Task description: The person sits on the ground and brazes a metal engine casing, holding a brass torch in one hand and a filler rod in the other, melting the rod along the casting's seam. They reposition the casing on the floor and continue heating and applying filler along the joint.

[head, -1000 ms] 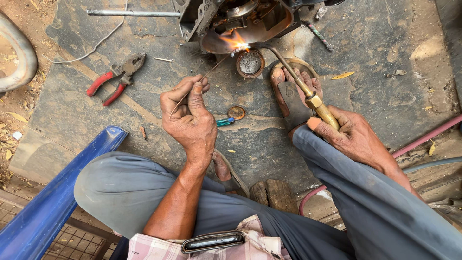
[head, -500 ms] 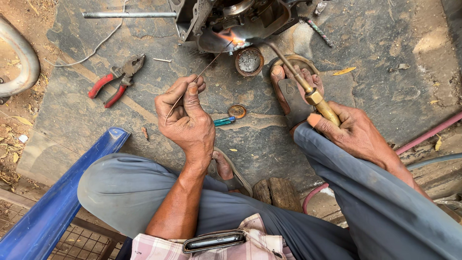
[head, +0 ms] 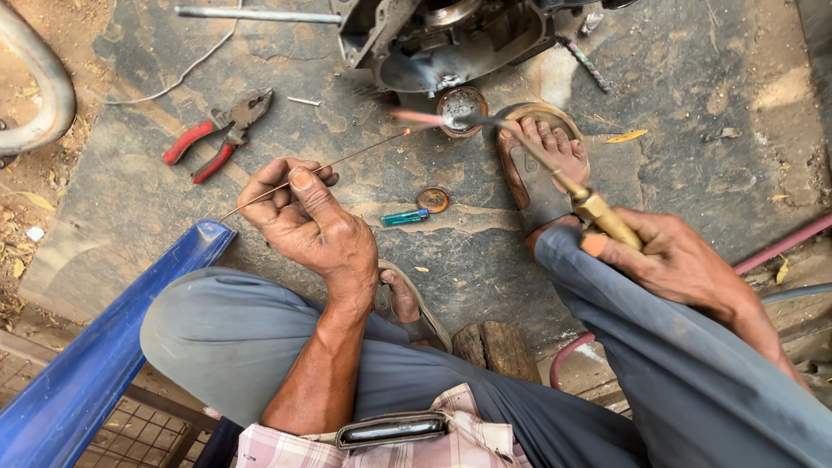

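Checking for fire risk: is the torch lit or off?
Lit: a pale flame leaves the torch tip, meeting the thin rod.

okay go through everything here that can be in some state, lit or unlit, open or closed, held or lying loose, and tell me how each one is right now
Torch: lit, flame at its tip, gripped by right hand.
Filler rod: pinched in left hand, tip glowing in the flame.
Pliers: lying on the ground, handles spread.
Round tin: open, lid lying apart.
Lighter: lying flat, unlit.
Engine casing: open side showing.
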